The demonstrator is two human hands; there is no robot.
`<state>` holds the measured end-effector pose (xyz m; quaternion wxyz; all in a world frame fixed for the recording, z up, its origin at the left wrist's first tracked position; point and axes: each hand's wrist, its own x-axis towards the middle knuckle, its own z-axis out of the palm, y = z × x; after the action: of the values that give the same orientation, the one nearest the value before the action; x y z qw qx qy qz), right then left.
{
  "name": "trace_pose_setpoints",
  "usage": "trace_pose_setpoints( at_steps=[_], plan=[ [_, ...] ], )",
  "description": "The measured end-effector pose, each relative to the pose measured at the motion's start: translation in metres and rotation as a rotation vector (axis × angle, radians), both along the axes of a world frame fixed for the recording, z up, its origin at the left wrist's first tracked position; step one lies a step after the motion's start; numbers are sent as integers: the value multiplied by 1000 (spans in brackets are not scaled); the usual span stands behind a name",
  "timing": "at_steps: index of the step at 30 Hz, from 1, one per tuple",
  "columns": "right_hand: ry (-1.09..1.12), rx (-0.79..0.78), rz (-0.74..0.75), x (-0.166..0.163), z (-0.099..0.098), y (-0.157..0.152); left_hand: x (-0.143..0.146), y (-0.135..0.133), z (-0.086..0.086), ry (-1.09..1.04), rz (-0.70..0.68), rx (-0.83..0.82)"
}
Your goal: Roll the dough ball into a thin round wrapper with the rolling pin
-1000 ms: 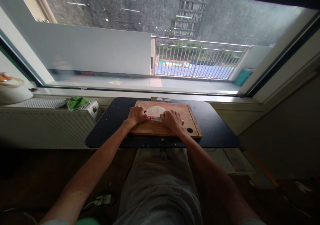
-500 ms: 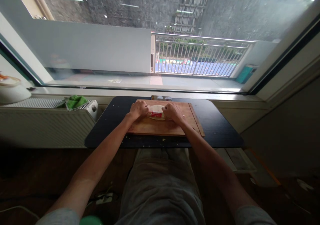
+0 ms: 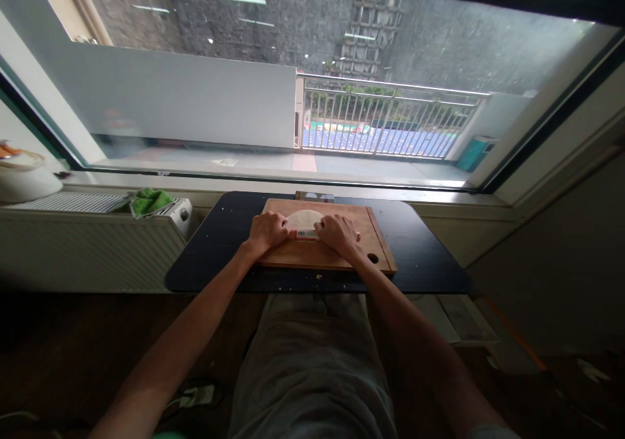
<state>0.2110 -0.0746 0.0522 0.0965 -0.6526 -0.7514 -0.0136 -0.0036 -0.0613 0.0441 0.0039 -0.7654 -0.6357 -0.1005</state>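
Note:
A rolling pin (image 3: 307,234) with a red and white label lies crosswise over the near part of a flat, pale round of dough (image 3: 305,219). My left hand (image 3: 268,231) is closed around the pin's left end, and my right hand (image 3: 338,232) grips it toward the right; a bit of the tip pokes out past that hand. Beneath them is a wooden cutting board (image 3: 293,255) with a dark round hole near its front right corner. Both palms hide much of the pin.
The board rests on a black table (image 3: 415,243) with crumbs along its front edge. A small box-like item (image 3: 315,197) sits behind the board. To the left, a green cloth (image 3: 151,201) lies on a white radiator (image 3: 92,250). A large window rises behind the table.
Both hands have drawn the rolling pin toward me, from the dough's middle to its near edge. The pin has turned, so its label shows more white. My view has tilted slightly.

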Motion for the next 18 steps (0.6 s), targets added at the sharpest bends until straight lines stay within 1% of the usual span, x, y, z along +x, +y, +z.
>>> trace_pose_setpoints(
  at_steps=[7,10,14,18],
  plan=[
    [-7,-10,-33,-4,0,-23,0,-11,-1,10,-21,23],
    [1,-6,-35,-4,0,-26,-1,-11,1,17,-35,13],
    [20,-42,-27,-3,2,-16,-1,-7,3,15,-29,-13],
    [47,-71,-38,-3,7,0,1,4,6,20,-7,-36]
  ],
)
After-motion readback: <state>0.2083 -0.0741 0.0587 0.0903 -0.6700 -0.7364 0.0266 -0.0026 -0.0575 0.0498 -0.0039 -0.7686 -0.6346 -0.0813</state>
